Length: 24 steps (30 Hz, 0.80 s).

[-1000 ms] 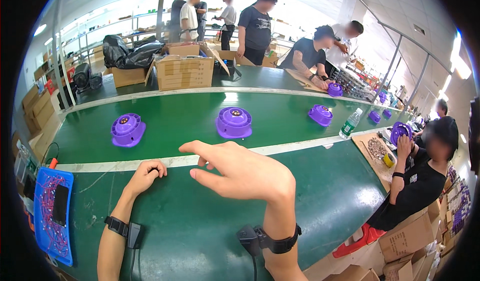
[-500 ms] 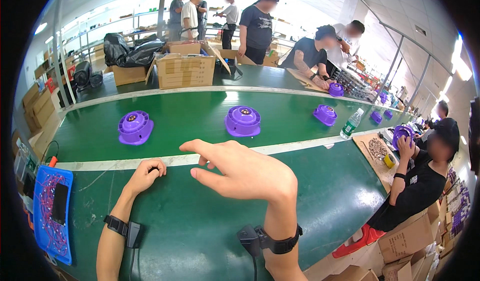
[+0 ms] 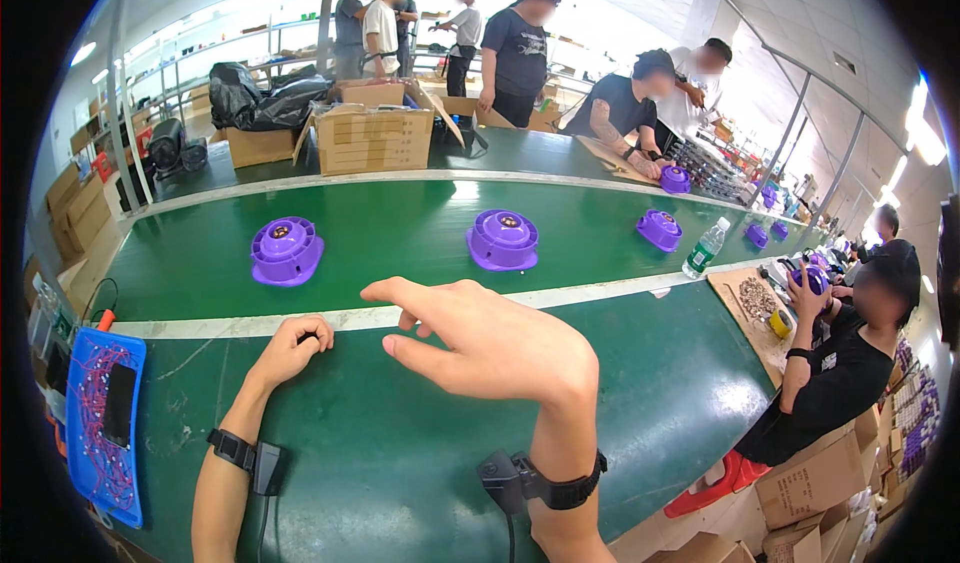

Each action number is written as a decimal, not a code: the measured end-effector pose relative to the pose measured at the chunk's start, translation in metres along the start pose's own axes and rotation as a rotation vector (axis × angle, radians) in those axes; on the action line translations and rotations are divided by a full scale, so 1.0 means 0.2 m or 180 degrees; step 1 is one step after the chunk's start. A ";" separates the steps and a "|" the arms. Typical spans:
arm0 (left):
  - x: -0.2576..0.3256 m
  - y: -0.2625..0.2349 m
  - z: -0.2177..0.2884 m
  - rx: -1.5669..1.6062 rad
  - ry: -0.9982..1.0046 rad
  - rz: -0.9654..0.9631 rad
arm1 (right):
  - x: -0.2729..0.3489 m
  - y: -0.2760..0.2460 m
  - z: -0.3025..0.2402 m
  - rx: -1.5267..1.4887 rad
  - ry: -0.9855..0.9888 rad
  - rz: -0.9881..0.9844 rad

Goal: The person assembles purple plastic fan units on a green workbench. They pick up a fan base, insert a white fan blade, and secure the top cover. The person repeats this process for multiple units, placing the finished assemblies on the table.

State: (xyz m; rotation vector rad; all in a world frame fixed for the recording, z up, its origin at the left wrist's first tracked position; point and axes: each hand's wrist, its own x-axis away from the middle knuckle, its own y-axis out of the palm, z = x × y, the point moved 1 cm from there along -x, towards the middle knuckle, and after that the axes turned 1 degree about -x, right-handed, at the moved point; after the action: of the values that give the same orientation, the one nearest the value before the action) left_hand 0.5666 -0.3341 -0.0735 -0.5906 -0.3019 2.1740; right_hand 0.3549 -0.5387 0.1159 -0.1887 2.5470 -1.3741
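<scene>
Head view, as I stand by. Right hand point(image 3: 480, 348): thumb and forefinger well parted, nothing held. Left hand point(image 3: 293, 353): loosely curled, no object visible inside. Purple cases, two point(image 3: 503, 248) point(image 3: 286, 258): on green belt point(image 3: 400, 233), one at twelve o'clock from each hand, untouched. Blue tray point(image 3: 128, 345): left hand's eight o'clock. Step, I judge: idle; lifting a case would call for reaching towards twelve.

I count two bare hands, left point(image 3: 292, 351) and right point(image 3: 490, 348), two black wrist straps point(image 3: 232, 450), three purple housings point(image 3: 502, 240) close up on the belt point(image 3: 400, 243), two farther along (plus one in the right-side co-worker's point(image 3: 845, 363) grip), one blue tray point(image 3: 100, 341), one bottle point(image 3: 707, 248) by the belt, one yellow roll point(image 3: 779, 323)!
</scene>
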 end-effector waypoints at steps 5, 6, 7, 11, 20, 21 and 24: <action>0.00 0.00 0.00 -0.0013 -0.0037 -0.0007 | 0.00 0.01 -0.01 -0.0105 0.0004 0.0091; 0.00 0.00 0.00 -0.0010 -0.0029 -0.0002 | 0.00 0.01 -0.01 -0.0098 0.0014 0.0088; 0.00 0.01 0.00 -0.0006 -0.0021 0.0002 | 0.00 0.01 -0.01 -0.0091 0.0024 0.0085; 0.00 0.00 0.00 0.0027 -0.0050 0.0025 | -0.01 0.01 0.00 -0.0016 0.0036 -0.0051; 0.00 0.00 -0.01 0.0029 -0.0016 0.0024 | -0.01 0.01 -0.01 -0.0012 0.0043 -0.0057; 0.00 -0.01 0.00 -0.0002 -0.0026 0.0022 | -0.01 0.01 -0.01 -0.0027 0.0036 -0.0065; 0.01 -0.01 0.00 -0.0045 -0.0028 0.0014 | -0.01 0.01 -0.02 -0.0100 0.0056 -0.0093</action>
State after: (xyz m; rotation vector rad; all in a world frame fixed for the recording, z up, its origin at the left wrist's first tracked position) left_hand 0.5679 -0.3317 -0.0736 -0.5903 -0.3210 2.1808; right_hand 0.3567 -0.5346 0.1168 -0.2213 2.5912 -1.3526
